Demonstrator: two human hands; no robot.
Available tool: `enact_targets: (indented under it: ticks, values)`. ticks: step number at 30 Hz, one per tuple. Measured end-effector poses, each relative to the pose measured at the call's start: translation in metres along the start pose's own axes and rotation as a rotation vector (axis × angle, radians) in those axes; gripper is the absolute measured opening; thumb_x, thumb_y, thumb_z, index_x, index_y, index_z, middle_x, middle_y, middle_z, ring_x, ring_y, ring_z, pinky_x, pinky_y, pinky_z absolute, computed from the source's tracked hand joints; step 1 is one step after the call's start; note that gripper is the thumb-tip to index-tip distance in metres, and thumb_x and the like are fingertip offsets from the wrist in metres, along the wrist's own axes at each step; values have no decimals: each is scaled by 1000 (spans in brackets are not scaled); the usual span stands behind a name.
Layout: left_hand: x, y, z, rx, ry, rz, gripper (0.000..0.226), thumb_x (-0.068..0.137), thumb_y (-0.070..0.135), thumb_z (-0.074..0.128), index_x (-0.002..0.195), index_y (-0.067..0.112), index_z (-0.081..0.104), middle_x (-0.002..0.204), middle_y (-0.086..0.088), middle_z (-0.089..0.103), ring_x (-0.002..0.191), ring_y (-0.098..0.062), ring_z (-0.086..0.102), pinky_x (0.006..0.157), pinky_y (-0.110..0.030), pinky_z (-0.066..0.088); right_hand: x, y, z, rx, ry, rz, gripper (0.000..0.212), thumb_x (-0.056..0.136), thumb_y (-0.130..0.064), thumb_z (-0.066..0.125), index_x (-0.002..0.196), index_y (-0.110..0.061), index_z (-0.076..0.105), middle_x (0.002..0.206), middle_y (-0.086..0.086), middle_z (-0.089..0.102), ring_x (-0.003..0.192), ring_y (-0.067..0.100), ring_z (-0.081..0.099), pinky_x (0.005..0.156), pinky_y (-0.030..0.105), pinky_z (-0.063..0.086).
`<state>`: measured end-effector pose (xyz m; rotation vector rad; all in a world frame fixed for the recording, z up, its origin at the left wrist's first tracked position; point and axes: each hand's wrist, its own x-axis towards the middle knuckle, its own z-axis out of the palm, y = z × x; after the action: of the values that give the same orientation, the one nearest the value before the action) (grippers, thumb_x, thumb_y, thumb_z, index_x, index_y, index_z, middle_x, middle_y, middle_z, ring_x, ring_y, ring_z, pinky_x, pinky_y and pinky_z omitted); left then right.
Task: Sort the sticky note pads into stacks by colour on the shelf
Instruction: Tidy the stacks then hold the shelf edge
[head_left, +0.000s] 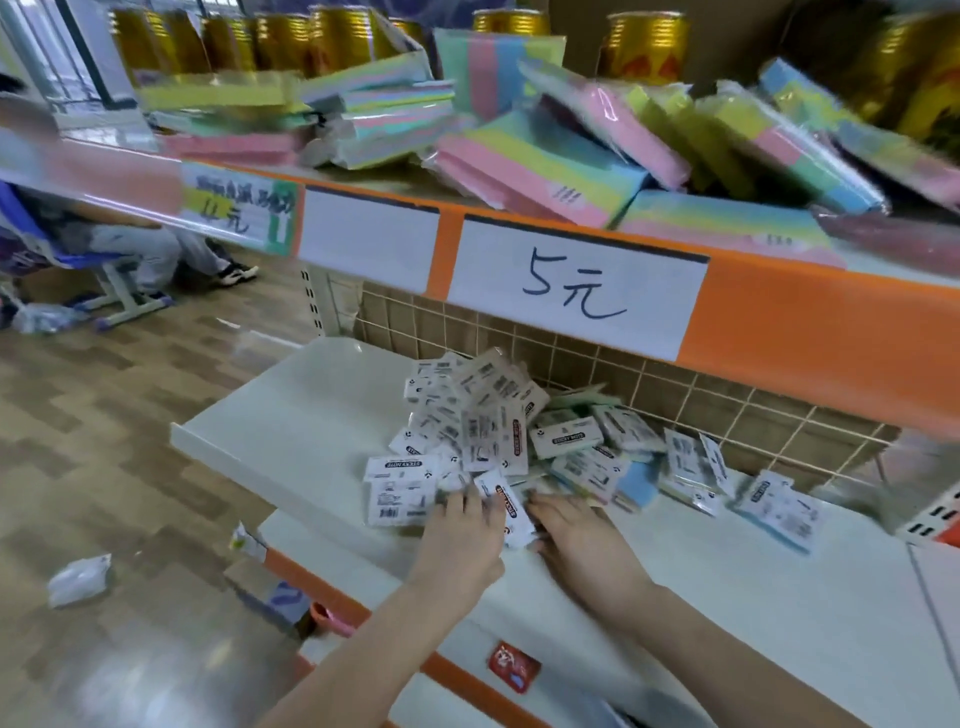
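The sticky note pads (498, 447) lie in one jumbled heap on the white lower shelf (322, 415), against its wire-grid back, unsorted, mostly label-side up so colours hide. Both hands reach the heap's near edge: the left hand (460, 540) rests fingers on a pad, the right hand (576, 540) lies flat; any grip cannot be told

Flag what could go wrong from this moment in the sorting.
Most pads in the pile lie label-side up, so colours are hidden and could be missorted. The left hand and right hand work at the pile's near edge on the lower shelf; a sweep might push pads off onto the floor.
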<state>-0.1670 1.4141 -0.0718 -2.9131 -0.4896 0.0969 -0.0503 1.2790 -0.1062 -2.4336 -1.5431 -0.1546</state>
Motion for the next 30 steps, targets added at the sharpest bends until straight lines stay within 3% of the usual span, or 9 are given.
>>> enact_targets:
  ticks: [2,5,8,11,15,18,22,26,30]
  values:
    - [-2,-3,7,-73,152,68,52,53,32,58,98,9,73,88,-15,71,71,-28,64,58,-35,55,-3,-5,-2,-34,30,28,48,62,-32,82,105,-25,65,105,-11,68,92,11,66,71,24,53]
    - [-5,-8,8,-239,336,111,45,72,28,39,99,13,72,81,-5,72,74,-22,68,56,-34,55,-9,-10,-5,-79,62,70,23,81,-37,56,100,-28,64,98,-12,67,89,11,63,72,24,50]
    - [-10,-13,0,-395,382,104,24,74,20,62,96,14,68,72,1,68,63,-17,66,49,-27,50,-20,-13,-7,-139,128,90,27,90,-42,39,95,-29,62,91,-13,65,85,11,59,72,24,42]
    - [-12,-15,-9,-591,285,53,15,87,15,59,101,11,61,78,-4,62,68,-22,61,56,-29,39,-29,-13,-16,-164,231,134,42,99,-42,26,82,-24,61,74,-8,63,69,15,57,66,26,34]
    - [-5,-2,-10,-904,226,76,15,96,11,40,82,14,42,70,2,41,68,-20,44,62,-32,31,-47,-7,-46,-141,261,356,19,86,-24,39,82,-20,57,60,1,61,53,23,59,54,28,37]
    - [1,18,-13,-1129,126,91,26,98,12,37,74,19,40,67,1,40,60,-16,50,56,-43,49,-67,6,-67,-33,68,617,19,101,-29,34,106,-17,49,82,9,67,76,34,61,60,33,35]
    - [4,46,-19,-1310,-54,71,13,101,13,34,105,16,46,84,1,52,56,-7,64,49,-21,53,-96,30,-76,126,-72,782,21,100,-35,37,109,-19,48,88,7,61,80,29,56,68,34,41]
    - [12,70,-14,-1308,-219,49,31,99,12,40,130,9,43,98,-2,56,69,-11,67,56,-21,55,-111,51,-81,204,-202,867,19,99,-25,39,95,-16,55,89,0,56,86,24,54,64,29,37]
    - [18,76,-7,-859,-206,205,26,99,25,42,120,11,48,99,-1,62,74,-7,62,62,-20,53,-116,51,-83,116,-264,848,31,100,-31,37,86,-13,57,97,6,58,89,24,53,68,32,39]
